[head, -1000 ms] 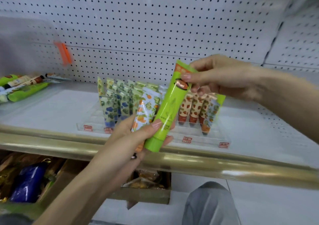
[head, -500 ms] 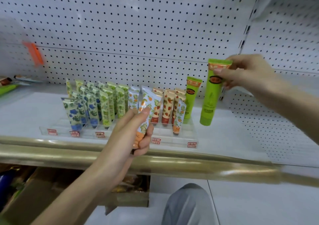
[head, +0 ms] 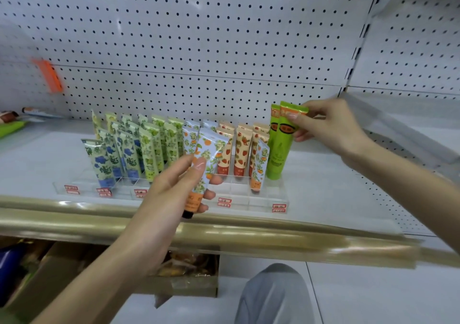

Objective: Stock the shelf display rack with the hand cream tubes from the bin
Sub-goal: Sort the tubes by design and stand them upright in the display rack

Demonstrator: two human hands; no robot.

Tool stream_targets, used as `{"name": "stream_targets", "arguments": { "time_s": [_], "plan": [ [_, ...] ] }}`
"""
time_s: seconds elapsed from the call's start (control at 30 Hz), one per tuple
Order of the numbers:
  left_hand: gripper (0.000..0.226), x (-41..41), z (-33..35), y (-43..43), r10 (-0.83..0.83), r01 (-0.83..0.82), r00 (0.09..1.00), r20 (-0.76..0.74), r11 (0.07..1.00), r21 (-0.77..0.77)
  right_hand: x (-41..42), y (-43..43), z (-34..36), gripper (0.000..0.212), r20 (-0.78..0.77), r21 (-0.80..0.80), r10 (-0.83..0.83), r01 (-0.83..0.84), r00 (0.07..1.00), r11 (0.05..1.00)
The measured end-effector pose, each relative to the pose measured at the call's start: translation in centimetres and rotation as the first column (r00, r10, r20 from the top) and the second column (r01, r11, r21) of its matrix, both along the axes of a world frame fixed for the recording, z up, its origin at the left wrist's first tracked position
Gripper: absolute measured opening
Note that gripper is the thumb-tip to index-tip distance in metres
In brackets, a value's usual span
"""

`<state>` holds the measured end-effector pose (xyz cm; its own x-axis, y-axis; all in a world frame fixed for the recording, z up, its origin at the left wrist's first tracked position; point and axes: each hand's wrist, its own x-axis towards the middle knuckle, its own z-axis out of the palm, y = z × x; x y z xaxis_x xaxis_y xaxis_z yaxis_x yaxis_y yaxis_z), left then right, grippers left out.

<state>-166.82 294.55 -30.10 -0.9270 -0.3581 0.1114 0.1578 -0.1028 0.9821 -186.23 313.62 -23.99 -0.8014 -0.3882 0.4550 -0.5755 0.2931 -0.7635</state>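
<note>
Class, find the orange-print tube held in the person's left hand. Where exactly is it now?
Head view, centre: the orange-print tube is gripped by the left hand, held in front of the clear rack, left of the strawberry tubes.

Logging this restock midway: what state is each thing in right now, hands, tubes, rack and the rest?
left hand: grips the orange-print tube, cap down, in front of the rack.
right hand: pinches the top of the green tube.
green tube: upright, cap down, at the rack's right end.
rack: back rows filled, front row empty.
cardboard box: open, below the shelf.
</note>
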Motion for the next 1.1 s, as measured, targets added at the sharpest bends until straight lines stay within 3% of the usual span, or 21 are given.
{"name": "stream_targets", "arguments": {
  "time_s": [0.17, 0.4, 0.77, 1.1],
  "plan": [
    [0.052, -0.8, -0.7, -0.1, -0.015, 0.012, 1.000, 0.027, 0.997, 0.080, -0.5, -0.7, 0.1, 0.015, 0.000, -0.011, -0.011, 0.011, 1.000, 1.000],
    [0.039, -1.0, -0.9, -0.1, -0.040, 0.038, 0.999, 0.010, 0.988, 0.152, -0.7, -1.1, -0.5, 0.017, -0.020, 0.070, -0.029, 0.030, 0.999, 0.997],
    [0.029, -1.0, -1.8, -0.2, -0.046, 0.048, 0.999, -0.021, 0.990, 0.129, -1.0, -1.1, -0.5, 0.015, -0.014, 0.083, -0.108, 0.109, 0.994, 0.991],
    [0.052, -1.2, -1.6, 0.6, -0.086, 0.088, 0.996, -0.020, 0.990, 0.112, -0.9, -1.0, -0.4, 0.015, -0.023, 0.098, -0.132, 0.133, 0.991, 0.986]
  ]
}}
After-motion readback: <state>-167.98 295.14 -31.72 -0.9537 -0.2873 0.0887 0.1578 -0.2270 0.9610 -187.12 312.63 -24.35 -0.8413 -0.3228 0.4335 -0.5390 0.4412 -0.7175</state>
